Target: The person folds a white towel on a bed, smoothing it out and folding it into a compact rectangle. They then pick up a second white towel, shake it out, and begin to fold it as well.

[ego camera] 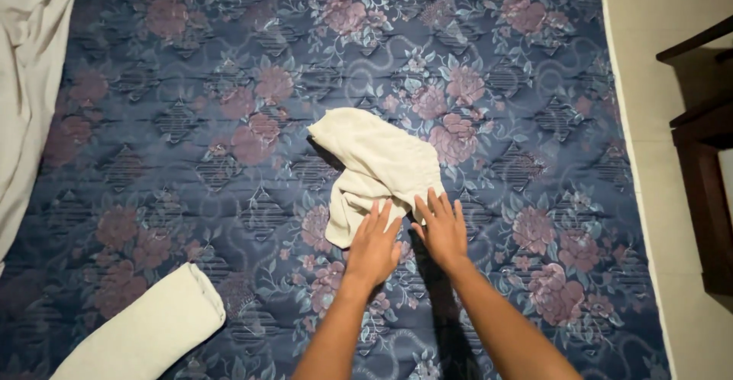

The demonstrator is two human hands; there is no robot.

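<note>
A cream towel (374, 170) lies crumpled near the middle of a bare mattress (191, 120), bunched into a loose heap with one corner pointing up and to the left and its lower edge drooping toward the person. Both hands rest at that lower edge: the left hand (374, 246) lies flat with fingers spread, its fingertips touching the bottom of the cloth, and the right hand (441, 227) sits just beside it, also open and flat, fingers on the towel's lower right edge. Neither hand is closed on the fabric; they lie side by side, palms down, nearly touching each other. Judging from how it lies, the towel is not yet smoothed or folded: it shows wrinkles and uneven overlapping layers, so nearly all of the straightening remains. Well apart, at the lower left corner, a second towel (145, 326) of the same colour lies already rolled into a neat tube. A white sheet (30, 82) is pushed aside along the left edge of the mattress. On the right, pale floor tiles (664, 159) and a piece of dark wooden furniture (706, 159) stand beyond the mattress.
</note>
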